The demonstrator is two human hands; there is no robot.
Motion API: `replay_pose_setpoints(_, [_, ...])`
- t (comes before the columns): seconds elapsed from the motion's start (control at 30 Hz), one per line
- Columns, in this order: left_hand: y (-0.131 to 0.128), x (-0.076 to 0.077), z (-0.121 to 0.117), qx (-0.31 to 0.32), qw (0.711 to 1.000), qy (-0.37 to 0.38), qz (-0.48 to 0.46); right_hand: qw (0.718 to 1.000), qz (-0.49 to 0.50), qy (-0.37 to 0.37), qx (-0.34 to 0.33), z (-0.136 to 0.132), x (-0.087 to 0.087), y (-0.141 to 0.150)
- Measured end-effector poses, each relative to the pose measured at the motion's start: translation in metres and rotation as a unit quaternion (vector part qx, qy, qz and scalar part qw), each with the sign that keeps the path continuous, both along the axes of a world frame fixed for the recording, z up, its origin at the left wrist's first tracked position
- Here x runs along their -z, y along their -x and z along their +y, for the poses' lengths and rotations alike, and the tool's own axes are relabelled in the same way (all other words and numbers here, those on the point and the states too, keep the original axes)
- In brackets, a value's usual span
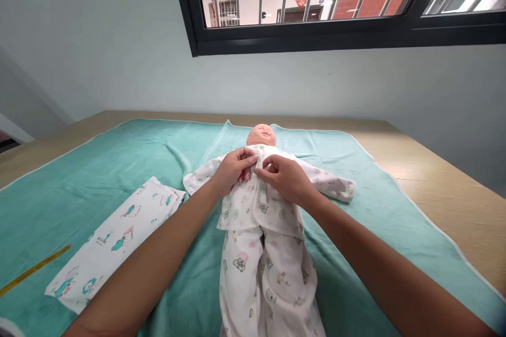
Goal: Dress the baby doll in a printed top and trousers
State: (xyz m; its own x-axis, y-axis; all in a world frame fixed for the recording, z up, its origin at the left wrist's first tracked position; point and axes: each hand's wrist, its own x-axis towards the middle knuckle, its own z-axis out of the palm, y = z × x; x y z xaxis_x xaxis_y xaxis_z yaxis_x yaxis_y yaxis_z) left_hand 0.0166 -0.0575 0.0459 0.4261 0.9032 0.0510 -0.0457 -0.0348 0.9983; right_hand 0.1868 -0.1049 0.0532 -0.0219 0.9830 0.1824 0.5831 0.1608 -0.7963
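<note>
A baby doll (262, 135) lies on its back, dressed in a white printed jacket (241, 209) and matching trousers (272, 279). My left hand (236, 168) pinches the jacket's front edge near the upper chest. Close beside it, my right hand (282, 175) has thumb and fingers closed on the other side of the same front opening. The small fastening between the fingertips is too hidden to make out. Both sleeves spread outward, the right-hand one ending in a folded white cuff (348, 189). Below the chest the two front edges meet or overlap.
Under the doll a teal blanket (118, 168) covers much of the wooden table (446, 189). A folded white printed cloth (118, 242) lies to the left, with a yellow strip (35, 269) beside it. Behind the table stand a pale wall and a dark-framed barred window (300, 37).
</note>
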Motion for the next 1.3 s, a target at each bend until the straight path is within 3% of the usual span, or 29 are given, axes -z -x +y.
replay_pose_setpoints(0.07, [-0.001,0.001,0.001,-0.007,1.000,-0.003,-0.006,1.000,-0.003,-0.019,0.013,0.001,0.003,0.001])
replay_pose_setpoints(0.27, [-0.003,0.002,0.003,-0.027,0.999,0.001,-0.025,0.988,0.142,0.065,-0.003,0.004,0.003,-0.004])
replay_pose_setpoints(0.47, [-0.002,-0.006,-0.002,-0.017,0.999,-0.034,0.035,0.986,0.160,-0.011,-0.036,0.000,0.007,-0.002])
replay_pose_setpoints(0.57, [0.001,-0.007,-0.002,0.007,0.998,-0.046,0.043,0.991,0.122,-0.037,-0.031,0.000,0.009,-0.001])
replay_pose_setpoints(0.77, [0.001,-0.002,0.001,-0.019,1.000,0.011,-0.009,0.998,-0.043,0.015,0.051,0.005,0.000,0.000])
replay_pose_setpoints(1.07, [-0.009,0.003,-0.006,-0.108,0.993,-0.009,-0.039,0.945,-0.303,-0.050,0.111,0.001,-0.006,0.023])
replay_pose_setpoints(1.2, [-0.009,0.004,-0.008,-0.100,0.994,-0.004,-0.041,0.926,-0.356,-0.077,0.103,-0.003,-0.007,0.025])
replay_pose_setpoints(1.3, [-0.009,0.002,-0.010,-0.105,0.993,-0.001,-0.052,0.930,-0.350,-0.075,0.086,-0.002,-0.009,0.025])
